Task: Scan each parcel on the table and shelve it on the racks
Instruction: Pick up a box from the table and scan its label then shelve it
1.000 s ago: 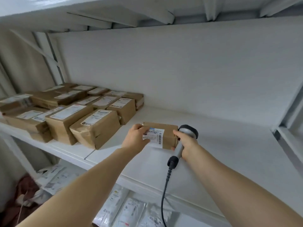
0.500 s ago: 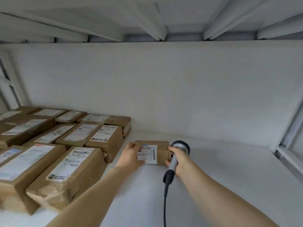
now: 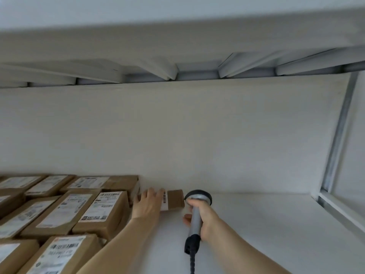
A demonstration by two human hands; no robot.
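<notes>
**Operator:** Report the left hand.

**Inspector:** The left hand [image 3: 147, 203] is palm down with the fingers straight and slightly spread. It lies flat on top of the small parcel [image 3: 175, 198] and does not curl round it. It covers the parcel's left portion. The white label [image 3: 165, 200] shows just past the fingertips. The forearm runs in diagonally from the lower left, and the wrist is level with the shelf [image 3: 256, 224].

**Operator:** Report the right hand.

**Inspector:** The right hand [image 3: 204, 217] is clamped on the scanner [image 3: 198, 197]. The fingers wrap the grey handle, and the thumb shows on the handle's left side. The scanner head projects beyond the knuckles. The black cable [image 3: 192, 261] leaves the handle below the heel of the hand. The forearm enters from the lower right.

**Operator:** Locate the small parcel relative to the hands.

**Inspector:** It rests on the shelf, under the left fingers and just left of the right hand. Its right end is just beside the scanner head, but contact between them cannot be confirmed. Beyond both hands, the parcel is near the back panel [image 3: 177, 135].

**Operator:** Adjacent items?

**Inspector:** The stored parcels [image 3: 102, 212] lie in rows left of the left hand, with their labels up. The nearest one lies just beside the left wrist.
</notes>
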